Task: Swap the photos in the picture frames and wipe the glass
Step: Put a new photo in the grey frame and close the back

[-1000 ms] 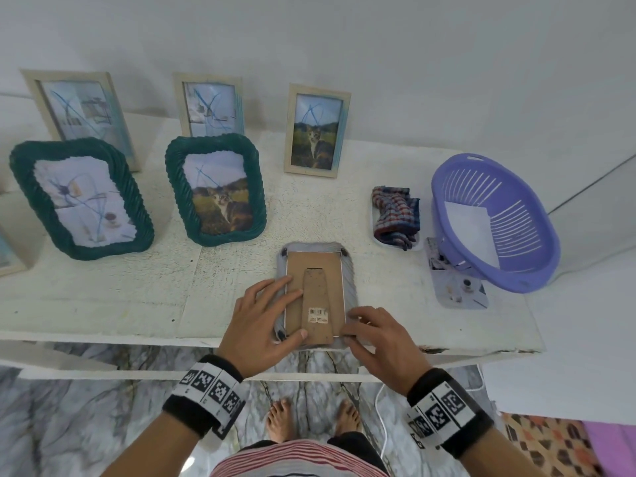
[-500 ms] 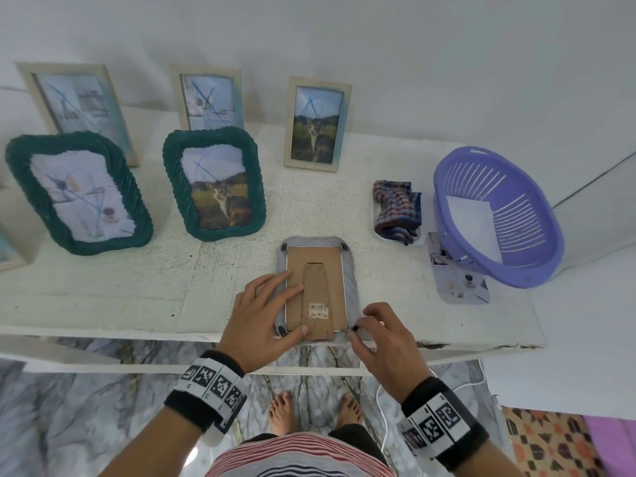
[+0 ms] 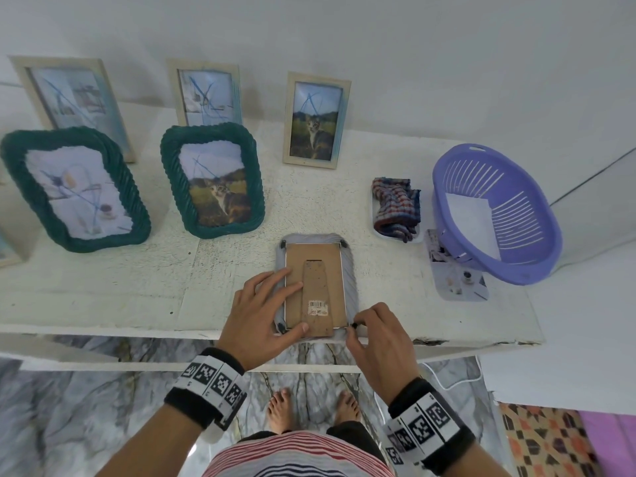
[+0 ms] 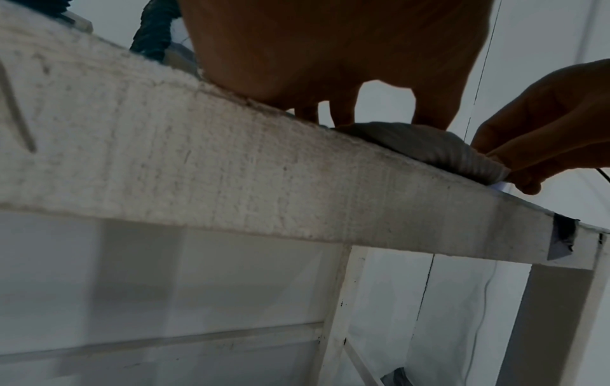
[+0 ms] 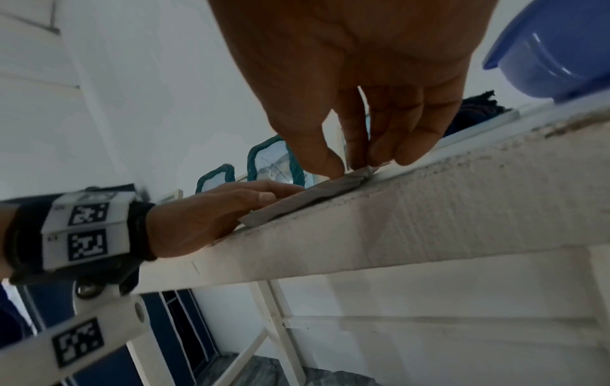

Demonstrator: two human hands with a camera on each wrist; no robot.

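A grey frame (image 3: 315,270) lies face down at the table's front edge, its brown cardboard back and stand facing up. My left hand (image 3: 272,304) presses flat on the left side of the back, fingers straight and thumb near the bottom edge. At the frame's bottom right corner my right hand (image 3: 358,327) pinches a small black tab (image 3: 353,325) between thumb and forefinger. The right wrist view shows the right hand's fingertips (image 5: 333,167) on the frame's corner (image 5: 359,175). In the left wrist view the frame's rim (image 4: 429,148) overhangs the table edge. The glass side is hidden.
Two green woven frames (image 3: 74,187) (image 3: 213,180) and three pale wooden frames (image 3: 316,120) stand behind. A checked cloth (image 3: 395,208) lies right of the grey frame. Further right a purple basket (image 3: 516,263) holds a white sheet and rests on a loose photo (image 3: 457,280).
My right hand has slid from the back's right edge to the bottom right corner, and its thumb and forefinger now pinch the tab. The left hand stays pressed on the back.
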